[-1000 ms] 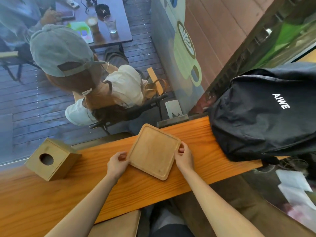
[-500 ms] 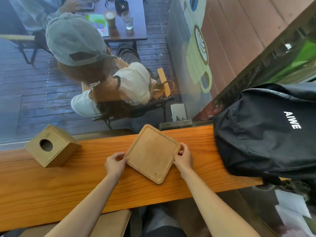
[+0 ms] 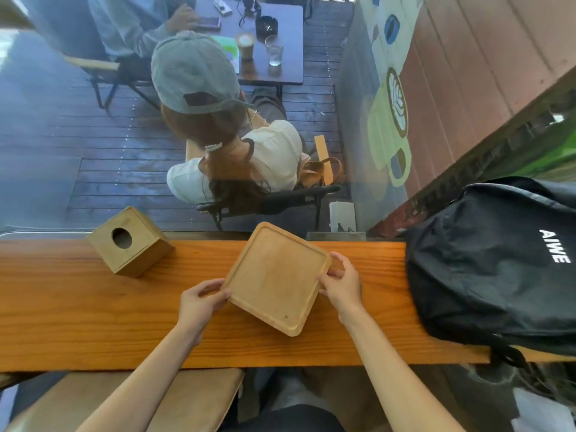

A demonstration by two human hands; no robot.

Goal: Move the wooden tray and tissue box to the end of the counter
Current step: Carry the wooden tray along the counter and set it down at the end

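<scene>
A square wooden tray with a raised rim sits turned like a diamond over the middle of the orange wooden counter. My left hand grips its left corner and my right hand grips its right corner. Whether the tray rests on the counter or is raised a little I cannot tell. The tissue box, a wooden cube with a round hole on top, stands on the counter to the left of the tray, near the far edge, apart from both hands.
A big black backpack fills the right part of the counter, close to my right hand. Glass runs along the counter's far edge; beyond it a person in a grey cap sits at a table. A stool seat is below me.
Both hands keep hold of the tray. The tray sits farther from the backpack than before, and the view has swung, so the tissue box appears nearer the tray.
</scene>
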